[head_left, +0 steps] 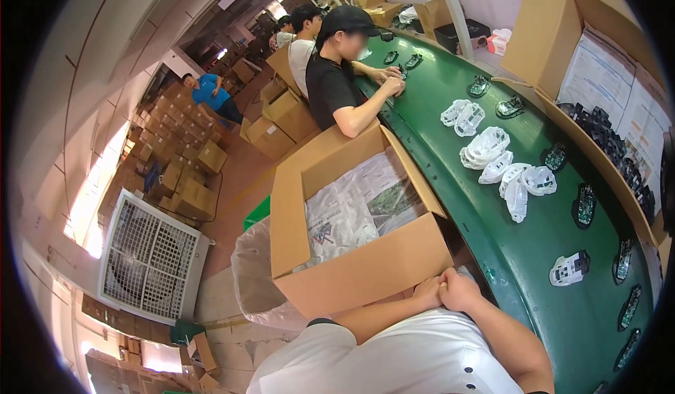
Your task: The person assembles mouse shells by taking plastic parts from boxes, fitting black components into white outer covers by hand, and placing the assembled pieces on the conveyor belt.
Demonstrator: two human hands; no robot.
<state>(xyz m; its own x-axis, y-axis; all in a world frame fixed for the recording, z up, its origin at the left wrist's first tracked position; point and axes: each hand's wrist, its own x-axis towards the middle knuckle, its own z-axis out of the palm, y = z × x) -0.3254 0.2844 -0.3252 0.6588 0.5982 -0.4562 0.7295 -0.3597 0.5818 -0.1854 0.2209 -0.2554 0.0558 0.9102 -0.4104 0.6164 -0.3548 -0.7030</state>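
My left hand (427, 293) and my right hand (461, 292) are closed and rest together in front of my white shirt, touching each other. Nothing shows between their fingers. Just beyond them stands an open cardboard box (365, 285), lined with clear plastic (330, 232) over printed sheets. To the right, on a green conveyor belt (464, 204), lies a white plastic shell with a black part (569, 269). Farther along are several loose white shells (489, 146) in small piles. A row of black-edged green circuit boards (584, 205) runs along the belt's far side.
A co-worker in a black cap (344, 78) handles a small dark part at the belt. Right of the belt, a tall carton (541, 35) stands by many black parts (605, 134). A bag-lined bin (256, 274) and a large air cooler (151, 257) stand left.
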